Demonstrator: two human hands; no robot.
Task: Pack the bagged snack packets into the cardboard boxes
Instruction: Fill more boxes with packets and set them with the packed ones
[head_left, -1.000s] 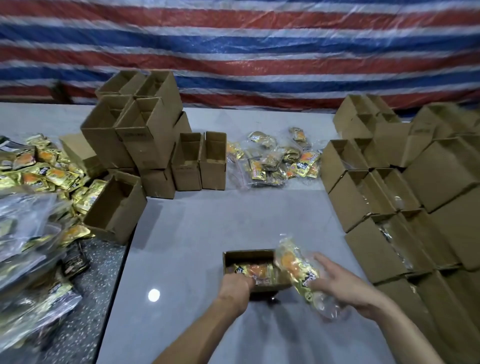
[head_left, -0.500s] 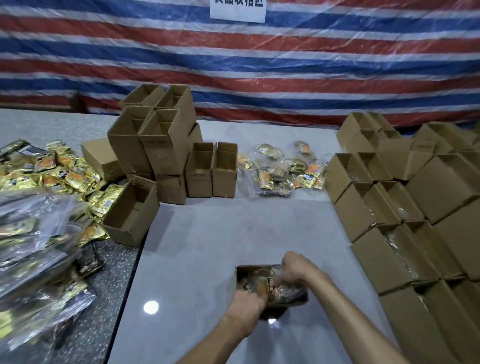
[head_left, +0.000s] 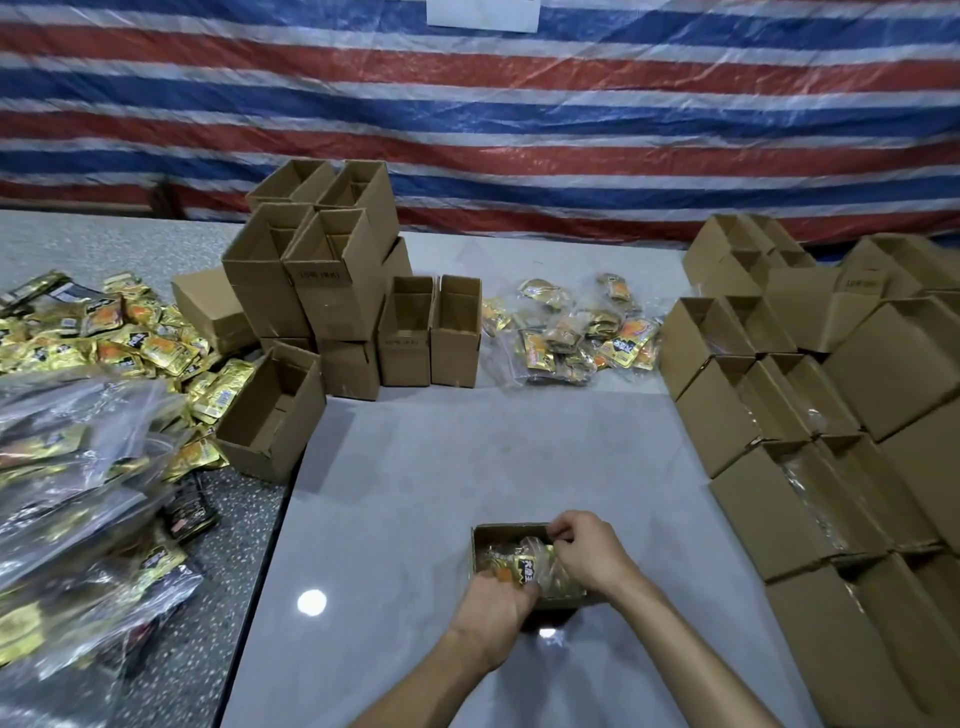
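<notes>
Lying inside the small open cardboard box (head_left: 506, 531), near the front edge of the table (head_left: 415, 493): one bag of snack packets (head_left: 519, 566). Tucking-in step, by the look. Right hand (head_left: 584, 553) curled, pinching the clear plastic at the far rim. Left hand (head_left: 491, 605) bent over the near wall, fingertips hidden; impossible to tell grip from mere pressing. Next, probably: pushing the plastic below the rim. Packed boxes (head_left: 769, 499) crowding close at right. Empty boxes (head_left: 332, 291) and loose bags (head_left: 576, 332) further back.

Both forearms are bare along all that shows, slim and narrowing to the wrists; the left hand (head_left: 493, 616) and the right hand (head_left: 584, 556) are bare as well; finer detail of the fingers is too blurred to tell.
</notes>
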